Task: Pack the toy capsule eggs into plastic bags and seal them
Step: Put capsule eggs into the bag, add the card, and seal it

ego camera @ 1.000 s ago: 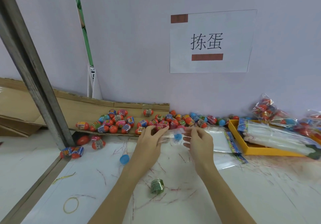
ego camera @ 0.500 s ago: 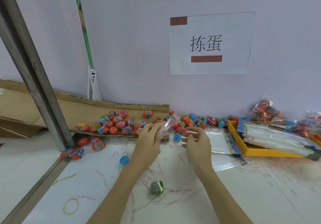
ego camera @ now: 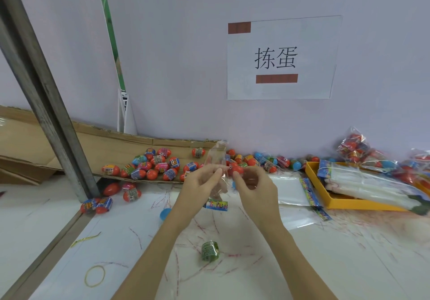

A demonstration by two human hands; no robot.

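Observation:
A clear plastic bag with a colourful printed header at its lower end stands upright between my hands above the table. My left hand pinches its left edge and my right hand pinches its right side. Many red and blue toy capsule eggs lie on a flattened cardboard sheet behind my hands, and more eggs line the wall. A blue egg half lies on the table under my left wrist.
A yellow tray holding a stack of flat bags sits at right, with filled bags behind it. Flat bags lie beside the tray. A green label roll, a rubber band and a slanted metal post are near.
The bag was held flat and low between both hands; it has been turned and lifted upright, header end down, with both hands raised slightly.

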